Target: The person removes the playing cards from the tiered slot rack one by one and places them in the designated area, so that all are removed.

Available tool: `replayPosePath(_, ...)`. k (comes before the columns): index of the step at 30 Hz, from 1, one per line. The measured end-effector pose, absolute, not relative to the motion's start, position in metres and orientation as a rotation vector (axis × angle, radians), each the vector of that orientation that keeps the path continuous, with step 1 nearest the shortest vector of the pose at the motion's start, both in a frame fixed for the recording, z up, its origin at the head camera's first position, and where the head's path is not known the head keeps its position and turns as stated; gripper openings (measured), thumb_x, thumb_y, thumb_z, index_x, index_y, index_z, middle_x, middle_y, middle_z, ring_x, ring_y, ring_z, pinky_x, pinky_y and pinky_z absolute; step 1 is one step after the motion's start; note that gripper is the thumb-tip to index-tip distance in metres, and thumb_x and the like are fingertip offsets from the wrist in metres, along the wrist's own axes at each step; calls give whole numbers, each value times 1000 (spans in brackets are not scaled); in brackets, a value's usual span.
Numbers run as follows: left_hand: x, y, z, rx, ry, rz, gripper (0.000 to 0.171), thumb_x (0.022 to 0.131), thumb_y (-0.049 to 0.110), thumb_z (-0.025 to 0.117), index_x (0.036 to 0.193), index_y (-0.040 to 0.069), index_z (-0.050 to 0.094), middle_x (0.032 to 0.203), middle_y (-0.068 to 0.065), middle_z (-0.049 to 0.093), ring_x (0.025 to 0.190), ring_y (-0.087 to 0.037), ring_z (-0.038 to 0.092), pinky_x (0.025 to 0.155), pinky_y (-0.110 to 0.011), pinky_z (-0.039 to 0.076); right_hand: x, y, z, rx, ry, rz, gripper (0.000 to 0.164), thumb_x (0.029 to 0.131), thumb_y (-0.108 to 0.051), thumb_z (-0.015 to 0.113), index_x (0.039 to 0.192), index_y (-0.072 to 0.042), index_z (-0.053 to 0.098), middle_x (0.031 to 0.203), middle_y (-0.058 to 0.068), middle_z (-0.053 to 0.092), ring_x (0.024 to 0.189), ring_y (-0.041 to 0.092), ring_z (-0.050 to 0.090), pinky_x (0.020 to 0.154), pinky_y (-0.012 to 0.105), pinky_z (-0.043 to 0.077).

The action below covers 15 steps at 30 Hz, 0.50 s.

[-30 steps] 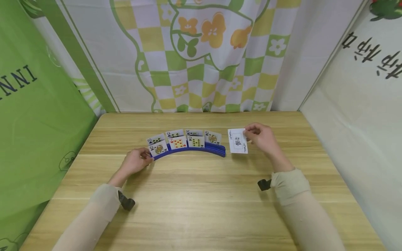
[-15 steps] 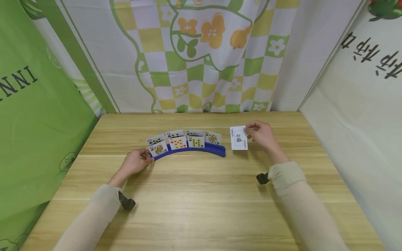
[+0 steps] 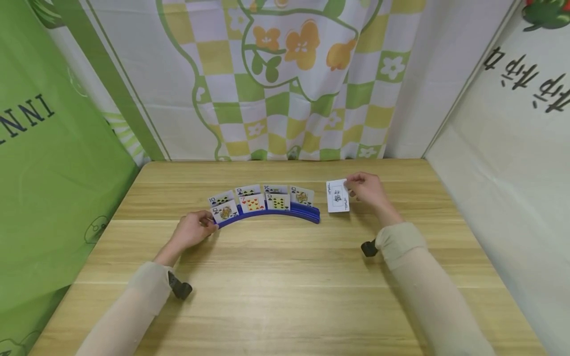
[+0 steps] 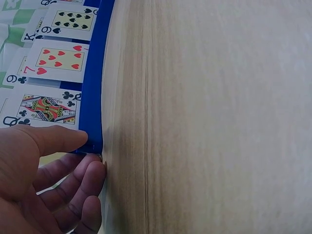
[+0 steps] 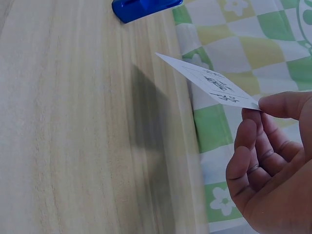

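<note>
A curved blue card holder [image 3: 304, 211] stands on the table with playing cards in two rows. Its front row shows a queen of clubs [image 4: 48, 108], a seven of hearts [image 4: 57, 61] and a nine of spades [image 4: 70, 20]. Another queen [image 3: 302, 196] stands in the back row at the right. My left hand [image 3: 192, 229] pinches the holder's left end, thumb on the front. To the right of the holder, my right hand [image 3: 368, 190] pinches a joker card [image 3: 337, 196] by a corner, thumb on its face. In the right wrist view that card is raised above the table, casting a shadow.
The wooden table [image 3: 276, 287] extends in front of the holder. A checked, flowered curtain [image 3: 294, 118] hangs behind its far edge. Green fabric [image 3: 53, 198] bounds the left side, a white printed sheet [image 3: 498, 173] the right.
The joker card has shifted slightly right and a little away from me, tilting differently. My right forearm has swung a little to the left. My left hand and the holder have stayed put.
</note>
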<state>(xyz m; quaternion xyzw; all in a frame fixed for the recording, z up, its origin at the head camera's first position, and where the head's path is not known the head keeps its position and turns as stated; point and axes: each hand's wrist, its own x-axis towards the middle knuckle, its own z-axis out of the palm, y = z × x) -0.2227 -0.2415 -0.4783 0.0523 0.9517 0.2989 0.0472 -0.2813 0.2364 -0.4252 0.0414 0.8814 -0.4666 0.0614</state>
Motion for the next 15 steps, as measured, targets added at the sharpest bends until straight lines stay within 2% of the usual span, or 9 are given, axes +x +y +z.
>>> replayPosePath(4, -222, -241, -478, 161, 2908, 908, 34, 87, 18, 72, 112, -4, 67, 92, -13, 75, 78, -20, 66, 71, -32, 47, -286, 236, -429, 147, 2644, -1398, 36, 100, -25, 55, 128, -2, 58, 121, 20, 66, 98, 30, 63, 86, 42, 54)
replayPosePath(11, -221, -240, -477, 162, 2912, 908, 32, 87, 18, 72, 111, -4, 67, 92, -12, 75, 78, -20, 66, 72, -32, 47, -292, 235, -437, 142, 2649, -1359, 36, 100, -22, 56, 128, 0, 58, 121, 22, 64, 102, 32, 64, 80, 32, 53)
replayPosePath(15, -221, -240, -477, 154, 2908, 908, 34, 88, 18, 72, 113, -4, 67, 92, -12, 75, 78, -20, 66, 73, -33, 48, -294, 237, -443, 161, 2674, -1305, 35, 99, -23, 56, 125, 1, 59, 119, 21, 64, 100, 29, 62, 85, 35, 52)
